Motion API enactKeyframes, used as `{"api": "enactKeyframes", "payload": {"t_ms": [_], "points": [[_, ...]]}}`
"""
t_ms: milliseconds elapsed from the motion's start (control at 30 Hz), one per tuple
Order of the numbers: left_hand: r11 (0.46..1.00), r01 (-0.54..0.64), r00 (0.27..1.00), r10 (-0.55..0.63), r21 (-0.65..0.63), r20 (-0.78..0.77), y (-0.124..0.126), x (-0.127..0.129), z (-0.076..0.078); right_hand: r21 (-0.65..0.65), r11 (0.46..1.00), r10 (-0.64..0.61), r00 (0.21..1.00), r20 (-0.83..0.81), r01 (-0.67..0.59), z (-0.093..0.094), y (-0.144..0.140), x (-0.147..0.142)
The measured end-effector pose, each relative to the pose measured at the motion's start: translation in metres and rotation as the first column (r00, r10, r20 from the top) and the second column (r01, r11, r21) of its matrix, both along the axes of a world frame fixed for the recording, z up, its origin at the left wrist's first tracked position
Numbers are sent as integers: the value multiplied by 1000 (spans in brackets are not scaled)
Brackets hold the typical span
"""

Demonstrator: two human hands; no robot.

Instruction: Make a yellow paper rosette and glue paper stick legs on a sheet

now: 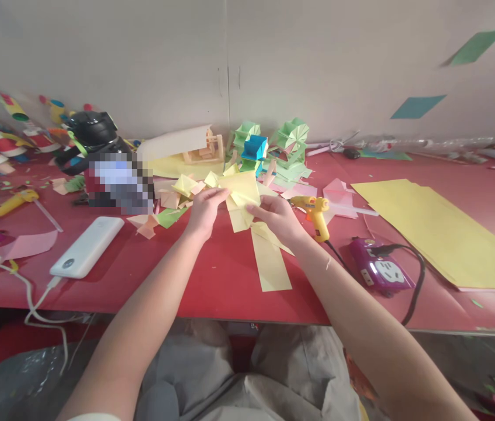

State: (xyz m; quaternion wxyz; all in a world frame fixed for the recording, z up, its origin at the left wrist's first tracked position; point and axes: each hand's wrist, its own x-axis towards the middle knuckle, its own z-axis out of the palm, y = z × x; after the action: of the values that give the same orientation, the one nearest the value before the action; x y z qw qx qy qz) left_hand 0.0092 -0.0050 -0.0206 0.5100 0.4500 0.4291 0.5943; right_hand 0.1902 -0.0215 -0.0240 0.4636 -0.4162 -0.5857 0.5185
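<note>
Left hand (204,209) closed on the near-left edge of a folded yellow paper piece (242,196), thumb on top, fingers curled beneath. Right hand (279,217) pinching the same piece from the right side, fingertips pressed into a fold. Piece held just above the red table (212,280), at centre, in front of the body. Several yellow strips (269,260) fanning down from the piece onto the tabletop; whether glued to it or merely lying under it, not clear at this angle. Judged part-made: folds present, strips loose at their lower ends, shape not closed. Small folded yellow and pink units (183,190) heaped just beyond the left hand, apparently not yet joined. Finished-looking green and blue folded models (273,146) standing farther back near the wall. Yellow glue gun (315,213) resting just right of the right hand, cord running to a purple power strip (381,270). Stack of uncut yellow sheets (444,231) well to the right. White power bank (87,247) to the left, cable attached.
</note>
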Motion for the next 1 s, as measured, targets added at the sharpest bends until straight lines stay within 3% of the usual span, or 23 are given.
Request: {"api": "enactKeyframes", "payload": {"t_ms": [200,400,500,633,733,1000], "points": [[999,-31,999,30,-17,-27,2,-3,-2,-4,1000,28,1000,14,-28,1,-1,1],[994,-78,988,88,78,-128,1,-2,-5,-55,996,-69,996,-62,65,-3,2,0],[993,-45,987,61,112,-146,-2,0,-3,-89,993,-79,994,-73,72,-4,2,-1],[994,37,985,-18,104,-174,-5,1,-1,-29,995,-100,994,-37,99,-6,2,0],[991,78,989,-64,105,-133,-4,0,-2,-1,999,-43,998,-39,43,-6,1,1],[994,77,997,-76,-82,16,4,-6,-3,34,998,59,996,71,-61,5,-2,1]]}}
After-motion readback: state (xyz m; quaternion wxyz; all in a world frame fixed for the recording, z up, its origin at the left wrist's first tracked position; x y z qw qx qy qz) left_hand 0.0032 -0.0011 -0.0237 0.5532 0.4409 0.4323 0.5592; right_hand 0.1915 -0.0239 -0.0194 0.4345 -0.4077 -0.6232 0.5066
